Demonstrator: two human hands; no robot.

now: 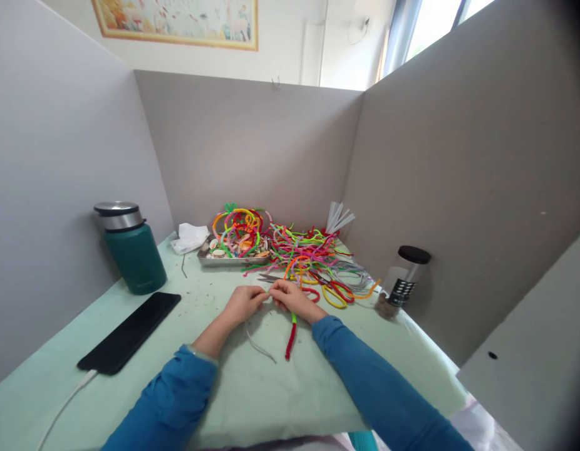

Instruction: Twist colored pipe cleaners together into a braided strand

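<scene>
My left hand (245, 303) and my right hand (294, 300) meet over the middle of the table, fingertips pinched close together. From under my right hand hangs a short length of pipe cleaner (290, 341), bright green at the top and dark red below. A thin grey wire (260, 346) trails down from below my left hand to the cloth. What lies right between the fingertips is too small to make out. Just beyond my hands are scissors (270, 278) and a tangled heap of coloured pipe cleaners (309, 247).
A metal tray (233, 262) of small pieces and twisted pipe-cleaner hoops stands at the back. On the left are a green bottle (136, 257) and a black phone (130, 332) with a white cable. A black-lidded jar (403, 282) stands right. Grey partitions (252, 138) enclose the table.
</scene>
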